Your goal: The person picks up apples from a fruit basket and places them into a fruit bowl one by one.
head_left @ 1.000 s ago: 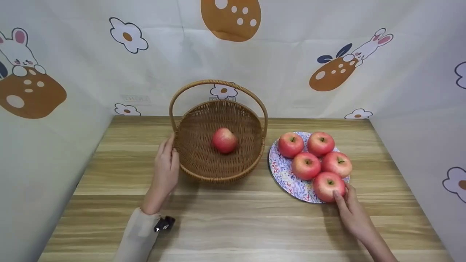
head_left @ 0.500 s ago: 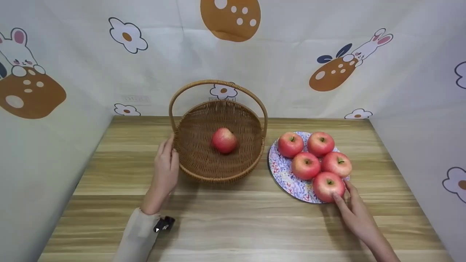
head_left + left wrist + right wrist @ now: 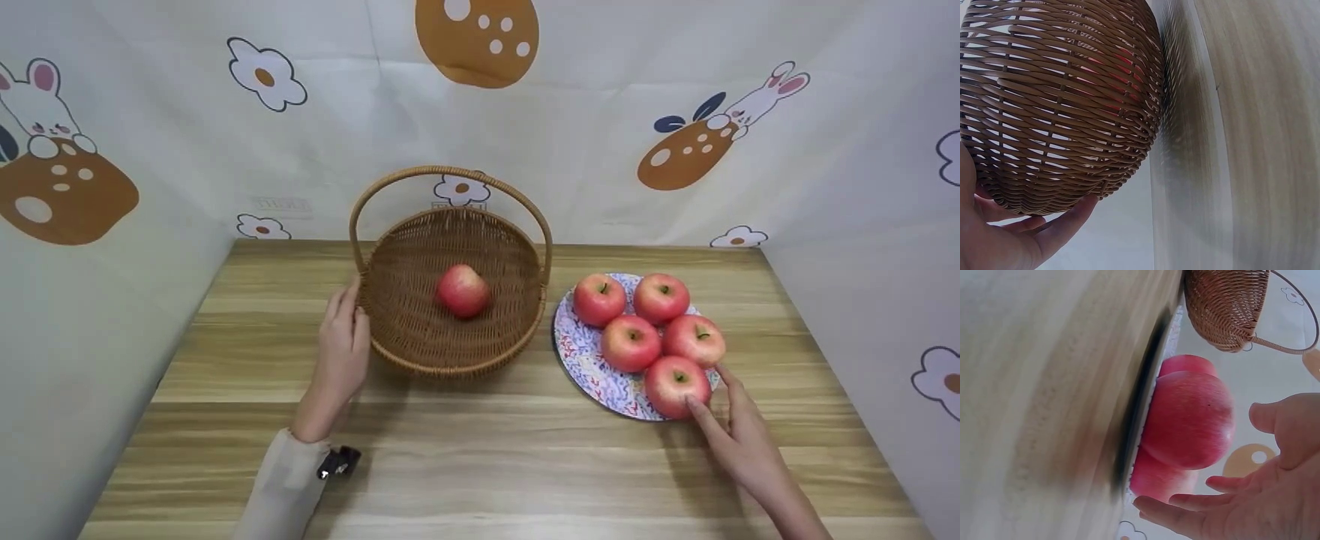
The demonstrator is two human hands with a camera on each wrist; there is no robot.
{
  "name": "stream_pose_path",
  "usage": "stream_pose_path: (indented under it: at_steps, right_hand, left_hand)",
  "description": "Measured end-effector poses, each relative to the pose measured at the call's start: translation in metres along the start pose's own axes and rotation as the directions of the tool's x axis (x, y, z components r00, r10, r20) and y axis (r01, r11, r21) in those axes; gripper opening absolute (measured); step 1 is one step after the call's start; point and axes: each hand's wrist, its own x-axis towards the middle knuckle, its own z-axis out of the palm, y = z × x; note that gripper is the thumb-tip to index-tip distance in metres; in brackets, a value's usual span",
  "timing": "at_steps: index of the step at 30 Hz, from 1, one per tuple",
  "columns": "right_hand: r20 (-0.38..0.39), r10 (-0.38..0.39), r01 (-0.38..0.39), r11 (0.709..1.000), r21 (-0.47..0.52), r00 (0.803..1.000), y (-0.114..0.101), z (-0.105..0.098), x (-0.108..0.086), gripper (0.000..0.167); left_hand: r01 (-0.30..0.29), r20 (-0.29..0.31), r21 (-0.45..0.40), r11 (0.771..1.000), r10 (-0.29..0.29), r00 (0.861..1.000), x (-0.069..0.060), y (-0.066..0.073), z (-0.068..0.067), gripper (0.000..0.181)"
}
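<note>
My left hand [image 3: 343, 349] grips the left side of a round wicker basket [image 3: 450, 352], just below where its tall handle joins. In the left wrist view, fingertips [image 3: 1081, 208] press the woven wall [image 3: 1055, 124]. One red apple [image 3: 463, 291] lies inside the basket. To the right, a patterned plate [image 3: 592, 375] bears several apples. My right hand [image 3: 746, 450] is beside the nearest apple [image 3: 673, 394], its thumb close to the apple's front. From the right wrist camera, thumb and fingers [image 3: 1171, 514] are spread with a gap to that apple [image 3: 1190, 419].
Everything stands on a wood-grain table [image 3: 480, 472]. Behind it rises a white cloth wall [image 3: 585, 150] printed with rabbits and flowers, and similar cloth encloses both sides. A black clip-like device [image 3: 339, 462] sits at my left sleeve [image 3: 281, 480].
My right hand's fingers have spread away from the nearest apple, and the hand has drawn slightly to the right. That apple stays in place on the plate. The left hand and basket have not moved.
</note>
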Motion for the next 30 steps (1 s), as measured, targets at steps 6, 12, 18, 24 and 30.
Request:
stream_pose_path:
  at_steps: [6,12,18,24,30]
  right_hand:
    - [-0.014,-0.012,0.012,1.0,-0.012,1.0,-0.007,-0.005,0.001,0.08]
    - [-0.088,-0.083,0.083,0.997,-0.001,0.993,-0.016,-0.006,0.004,0.078]
    - [-0.134,-0.117,0.121,0.992,0.019,0.984,-0.031,-0.004,0.006,0.077]
    - [-0.156,-0.167,0.172,0.985,0.02,0.973,-0.041,0.0,0.011,0.076]
    - [-0.167,-0.202,0.211,0.977,0.035,0.965,-0.051,0.003,0.014,0.074]
  left_hand:
    - [-0.003,0.003,0.008,1.0,0.003,1.0,0.0,0.0,0.0,0.05]
    - [0.005,0.008,0.001,1.0,-0.005,1.0,0.0,0.0,0.0,0.05]
    - [0.022,0.008,0.02,1.0,-0.022,1.0,-0.001,0.001,0.001,0.049]
    - [0.02,0.008,0.014,1.0,-0.02,1.0,-0.001,0.0,0.001,0.05]
    - [0.02,0.01,0.011,1.0,-0.02,1.0,-0.001,0.0,0.001,0.05]
